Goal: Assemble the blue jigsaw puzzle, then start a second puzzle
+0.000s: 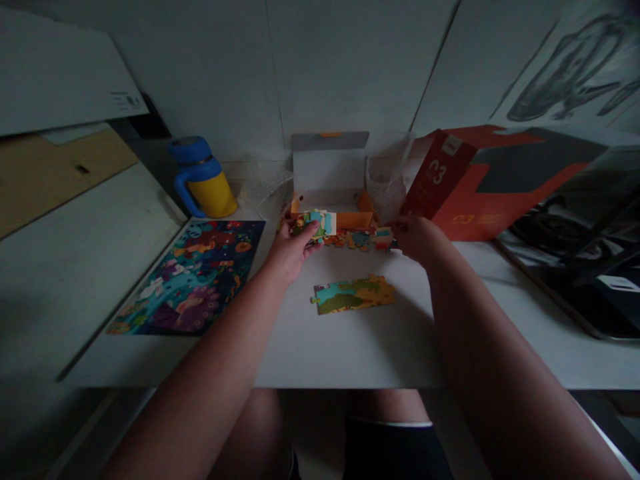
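My left hand (296, 247) is closed around a small stack of jigsaw puzzle pieces (323, 223), thumb on top. Between the fingertips of my right hand (413, 237) is a single puzzle piece (383, 239), coloured teal, white and red, close to the table. Loose puzzle pieces (358, 240) lie in a row between the hands, in front of an open orange box (354, 219) with its lid raised. Nearer to me, a joined strip of puzzle pieces (357, 295) in green, teal and orange lies flat on the white table (345, 353).
A dark picture sheet with animals (195, 277) lies on the left. Behind it stands a blue and yellow flask (205, 179). Clear plastic wrap (387, 179) sits beside the open box. A large red box (470, 187) stands at the right, near a black object (575, 267).
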Demonstrator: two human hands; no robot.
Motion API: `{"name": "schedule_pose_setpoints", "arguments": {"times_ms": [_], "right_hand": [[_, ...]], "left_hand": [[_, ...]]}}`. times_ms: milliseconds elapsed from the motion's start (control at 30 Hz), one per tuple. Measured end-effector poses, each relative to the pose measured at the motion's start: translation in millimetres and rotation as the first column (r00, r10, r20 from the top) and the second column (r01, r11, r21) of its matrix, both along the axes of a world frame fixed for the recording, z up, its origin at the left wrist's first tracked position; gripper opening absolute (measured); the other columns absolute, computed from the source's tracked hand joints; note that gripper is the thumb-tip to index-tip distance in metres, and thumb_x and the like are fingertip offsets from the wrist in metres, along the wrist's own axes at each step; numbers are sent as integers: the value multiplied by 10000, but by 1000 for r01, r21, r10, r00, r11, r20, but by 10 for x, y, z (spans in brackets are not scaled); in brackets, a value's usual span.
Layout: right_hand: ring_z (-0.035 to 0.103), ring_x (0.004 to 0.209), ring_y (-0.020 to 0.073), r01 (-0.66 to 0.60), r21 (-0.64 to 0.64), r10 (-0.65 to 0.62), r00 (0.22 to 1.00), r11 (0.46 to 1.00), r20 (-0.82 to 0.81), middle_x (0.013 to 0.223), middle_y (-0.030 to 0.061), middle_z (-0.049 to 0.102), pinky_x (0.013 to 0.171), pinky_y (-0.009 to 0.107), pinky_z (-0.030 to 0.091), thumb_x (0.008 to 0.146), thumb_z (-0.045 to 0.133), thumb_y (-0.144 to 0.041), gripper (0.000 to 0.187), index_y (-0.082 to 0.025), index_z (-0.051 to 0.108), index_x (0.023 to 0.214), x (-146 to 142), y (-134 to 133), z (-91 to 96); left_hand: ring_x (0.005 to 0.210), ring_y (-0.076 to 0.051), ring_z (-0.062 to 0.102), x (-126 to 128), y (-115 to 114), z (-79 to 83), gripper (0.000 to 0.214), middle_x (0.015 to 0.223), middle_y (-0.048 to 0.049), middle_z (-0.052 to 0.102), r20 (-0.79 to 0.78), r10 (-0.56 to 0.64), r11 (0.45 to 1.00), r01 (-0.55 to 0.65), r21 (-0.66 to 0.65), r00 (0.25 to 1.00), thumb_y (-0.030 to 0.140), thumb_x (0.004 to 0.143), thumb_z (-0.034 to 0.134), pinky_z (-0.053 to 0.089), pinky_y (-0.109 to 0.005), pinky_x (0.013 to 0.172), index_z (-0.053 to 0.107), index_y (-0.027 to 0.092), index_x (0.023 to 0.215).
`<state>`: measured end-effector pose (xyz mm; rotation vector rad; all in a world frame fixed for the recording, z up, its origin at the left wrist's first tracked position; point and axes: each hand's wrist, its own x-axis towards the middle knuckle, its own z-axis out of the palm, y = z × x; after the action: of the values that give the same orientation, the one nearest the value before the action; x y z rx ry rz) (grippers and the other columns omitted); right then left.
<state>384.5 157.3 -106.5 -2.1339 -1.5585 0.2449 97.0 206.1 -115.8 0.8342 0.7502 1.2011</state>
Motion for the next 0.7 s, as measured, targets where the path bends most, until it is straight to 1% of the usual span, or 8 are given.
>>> {"name": "schedule_pose_setpoints", "arguments": {"times_ms": [67, 133, 233, 300, 400, 500, 600, 700], "right_hand": [[637, 568, 192, -7, 4, 8, 997, 1000, -80, 758, 105, 764, 568, 310, 447, 972, 576, -209, 308, -174, 848, 1112, 9, 8, -6], [601, 533, 176, -1, 5, 2, 979, 1000, -203, 689, 78, 724, 529, 294, 433, 949, 609, -197, 276, -174, 844, 1092, -10, 5, 2], [549, 503, 152, -33, -2, 30, 912, 999, -410, 675, 51, 704, 487, 277, 427, 933, 640, -193, 248, -198, 838, 1083, -96, -18, 28], [545, 510, 144, -94, 10, 87, 867, 995, -491, 702, 42, 719, 482, 271, 442, 921, 678, -210, 210, -228, 838, 1056, -179, -38, 42], [566, 523, 143, -210, 4, 181, 836, 978, -518, 733, 28, 746, 464, 257, 451, 891, 731, -232, 170, -257, 836, 1023, -294, -63, 53], [584, 512, 145, -300, -22, 245, 816, 954, -523, 682, 12, 739, 437, 239, 449, 850, 783, -250, 148, -258, 834, 988, -356, -74, 62], [632, 522, 157, -307, -50, 227, 791, 950, -568, 665, 19, 751, 440, 235, 479, 800, 855, -275, 104, -253, 808, 890, -375, -75, 69], [677, 537, 173, -278, -104, 155, 767, 955, -623, 670, 29, 762, 468, 252, 534, 773, 901, -290, 158, -246, 752, 803, -391, -81, 64]], "left_hand": [[934, -187, 744, -1, 0, 1, 503, 1116, -57, 743, 5, 1, 1000, -1, 0, 1000, 207, 760, 970, 618, -329, 787, 628, 218, 1129], [923, -182, 744, 0, 2, 0, 504, 1114, -57, 747, 6, -4, 1000, 4, 3, 1000, 210, 761, 971, 619, -323, 778, 628, 215, 1129], [926, -182, 744, 2, 7, -3, 487, 1112, -52, 750, 8, 1, 1000, -1, 2, 1000, 208, 764, 968, 620, -314, 770, 625, 216, 1109], [935, -187, 745, 0, 9, -2, 478, 1121, -51, 747, 13, 7, 1000, -7, 1, 1000, 202, 765, 964, 621, -318, 768, 624, 219, 1101], [945, -190, 743, -7, 7, 3, 461, 1138, -56, 744, 8, 3, 1000, -3, 6, 1000, 201, 778, 953, 620, -321, 769, 628, 222, 1103], [962, -194, 742, -14, 1, 11, 475, 1155, -60, 744, -3, -2, 1000, 2, 4, 1000, 213, 775, 958, 620, -323, 787, 634, 228, 1121], [973, -195, 745, -17, 0, 12, 517, 1176, -63, 741, -2, -6, 1000, 6, -3, 1000, 235, 751, 980, 625, -336, 809, 633, 231, 1134], [965, -191, 749, -17, 5, 5, 557, 1176, -59, 744, -10, -9, 1000, 9, -5, 1000, 250, 725, 998, 629, -334, 802, 622, 230, 1136]]}}
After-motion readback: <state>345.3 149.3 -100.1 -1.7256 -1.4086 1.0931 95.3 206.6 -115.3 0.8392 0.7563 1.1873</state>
